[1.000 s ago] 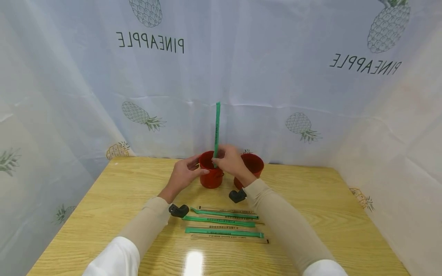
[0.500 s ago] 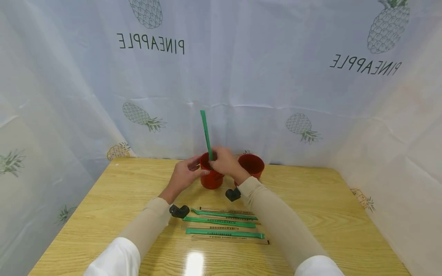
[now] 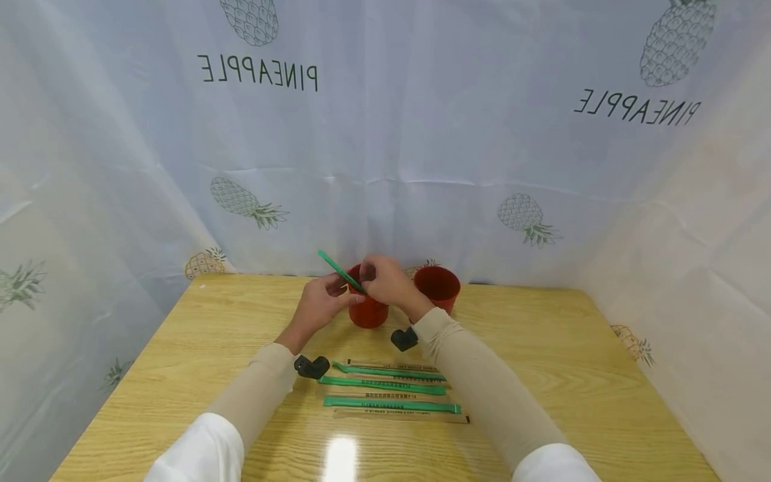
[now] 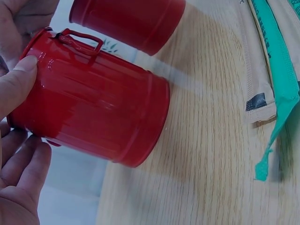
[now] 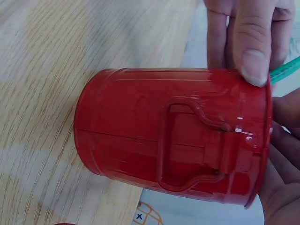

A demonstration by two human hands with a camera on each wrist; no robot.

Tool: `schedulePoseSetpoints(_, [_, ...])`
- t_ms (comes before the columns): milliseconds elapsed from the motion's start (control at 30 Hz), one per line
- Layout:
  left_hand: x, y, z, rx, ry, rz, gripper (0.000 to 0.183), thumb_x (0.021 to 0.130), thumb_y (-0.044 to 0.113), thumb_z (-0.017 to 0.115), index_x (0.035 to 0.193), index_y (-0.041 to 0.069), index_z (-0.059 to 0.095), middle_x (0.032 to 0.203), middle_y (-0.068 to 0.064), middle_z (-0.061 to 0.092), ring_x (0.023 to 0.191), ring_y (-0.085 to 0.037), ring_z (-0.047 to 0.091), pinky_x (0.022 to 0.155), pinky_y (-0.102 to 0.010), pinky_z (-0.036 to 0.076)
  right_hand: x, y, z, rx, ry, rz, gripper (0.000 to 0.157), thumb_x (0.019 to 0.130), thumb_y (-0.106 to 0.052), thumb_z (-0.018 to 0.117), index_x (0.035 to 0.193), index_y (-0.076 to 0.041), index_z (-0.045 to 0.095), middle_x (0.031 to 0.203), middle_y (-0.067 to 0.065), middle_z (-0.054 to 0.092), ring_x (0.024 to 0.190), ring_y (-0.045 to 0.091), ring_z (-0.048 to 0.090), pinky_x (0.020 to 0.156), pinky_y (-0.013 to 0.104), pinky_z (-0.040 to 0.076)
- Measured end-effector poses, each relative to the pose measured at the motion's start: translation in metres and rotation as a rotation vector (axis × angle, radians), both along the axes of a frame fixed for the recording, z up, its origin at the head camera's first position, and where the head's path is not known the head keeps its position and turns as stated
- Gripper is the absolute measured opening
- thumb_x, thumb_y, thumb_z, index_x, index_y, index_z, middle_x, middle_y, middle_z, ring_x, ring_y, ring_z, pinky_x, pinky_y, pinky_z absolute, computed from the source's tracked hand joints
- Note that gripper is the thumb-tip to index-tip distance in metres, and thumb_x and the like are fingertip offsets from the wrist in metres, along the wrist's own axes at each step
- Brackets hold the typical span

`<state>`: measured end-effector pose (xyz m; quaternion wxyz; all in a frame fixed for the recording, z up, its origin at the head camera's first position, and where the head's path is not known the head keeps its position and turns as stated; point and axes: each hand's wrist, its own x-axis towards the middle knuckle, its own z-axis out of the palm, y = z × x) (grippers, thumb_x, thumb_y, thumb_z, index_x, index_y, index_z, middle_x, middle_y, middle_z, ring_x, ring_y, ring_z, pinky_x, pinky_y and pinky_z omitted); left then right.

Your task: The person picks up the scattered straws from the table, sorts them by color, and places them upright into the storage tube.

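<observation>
A small red metal bucket [image 3: 369, 313] stands upright near the table's back edge. My left hand [image 3: 319, 304] grips its rim from the left, thumb in front and fingers round the side. Out of the bucket's mouth a green wrapped straw [image 3: 337, 266] leans steeply to the left, its lower end inside. My right hand [image 3: 388, 281] is over the rim, right beside the straw; its fingertips are hidden, so whether they still touch the straw is unclear. The right wrist view shows the bucket's wire handle [image 5: 164, 145] hanging on its side. Just right is a second red bucket [image 3: 438, 284].
Several wrapped straws, green ones [image 3: 391, 405] and tan ones [image 3: 400, 416], lie side by side in front of the buckets on the wooden table [image 3: 199, 375]. A white curtain [image 3: 421, 134] printed with pineapples hangs right behind the table.
The green straw has gone down into the bucket and tipped from upright to leaning left. My right hand has shifted slightly left. My left hand has stayed on the bucket.
</observation>
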<state>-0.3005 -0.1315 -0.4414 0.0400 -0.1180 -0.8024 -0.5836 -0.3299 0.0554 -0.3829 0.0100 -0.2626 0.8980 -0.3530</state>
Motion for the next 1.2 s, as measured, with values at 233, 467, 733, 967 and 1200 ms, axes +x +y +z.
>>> schedulePoseSetpoints(233, [-0.001, -0.001, 0.003, -0.001, 0.04, -0.01, 0.049, 0.091, 0.024, 0.083, 0.136, 0.012, 0.069, 0.141, -0.009, 0.069, 0.132, -0.031, 0.066, 0.107, -0.043, 0.057, 0.017, 0.018, 0.0, -0.212, 0.021, -0.054, 0.005, 0.095, -0.005, 0.071, 0.099, -0.007, 0.071, 0.101, 0.009, 0.074, 0.095, 0.024, 0.068, 0.089, 0.039, 0.065])
schedulePoseSetpoints(467, [-0.002, 0.0, 0.001, 0.003, 0.036, -0.012, 0.048, 0.09, 0.025, 0.084, 0.134, 0.01, 0.07, 0.139, -0.01, 0.07, 0.131, -0.032, 0.066, 0.107, -0.044, 0.057, 0.059, 0.054, -0.011, -0.353, -0.142, -0.034, 0.01, 0.094, -0.008, 0.076, 0.103, -0.005, 0.077, 0.101, 0.01, 0.078, 0.093, 0.018, 0.073, 0.086, 0.031, 0.064])
schedulePoseSetpoints(733, [0.002, 0.002, 0.002, -0.016, 0.03, 0.007, 0.049, 0.09, 0.027, 0.084, 0.134, 0.01, 0.07, 0.137, -0.01, 0.071, 0.13, -0.031, 0.068, 0.107, -0.044, 0.057, 0.097, 0.1, -0.045, -0.365, -0.305, -0.034, 0.017, 0.093, -0.009, 0.078, 0.105, 0.003, 0.078, 0.104, 0.018, 0.078, 0.09, 0.018, 0.072, 0.079, 0.025, 0.062])
schedulePoseSetpoints(967, [0.002, 0.001, 0.001, -0.026, 0.036, 0.012, 0.047, 0.09, 0.027, 0.084, 0.132, 0.01, 0.071, 0.136, -0.011, 0.072, 0.128, -0.031, 0.068, 0.106, -0.043, 0.058, 0.105, 0.129, -0.065, -0.24, -0.276, -0.068, 0.018, 0.093, -0.012, 0.078, 0.104, 0.002, 0.08, 0.1, 0.013, 0.08, 0.087, 0.011, 0.073, 0.075, 0.022, 0.061])
schedulePoseSetpoints(1200, [0.004, 0.0, 0.0, -0.019, 0.03, 0.015, 0.046, 0.089, 0.028, 0.084, 0.13, 0.011, 0.072, 0.134, -0.01, 0.073, 0.127, -0.031, 0.069, 0.106, -0.044, 0.058, 0.105, 0.137, -0.077, -0.157, -0.253, -0.087, 0.012, 0.089, -0.011, 0.082, 0.099, -0.004, 0.082, 0.094, 0.007, 0.081, 0.084, 0.01, 0.073, 0.074, 0.02, 0.06])
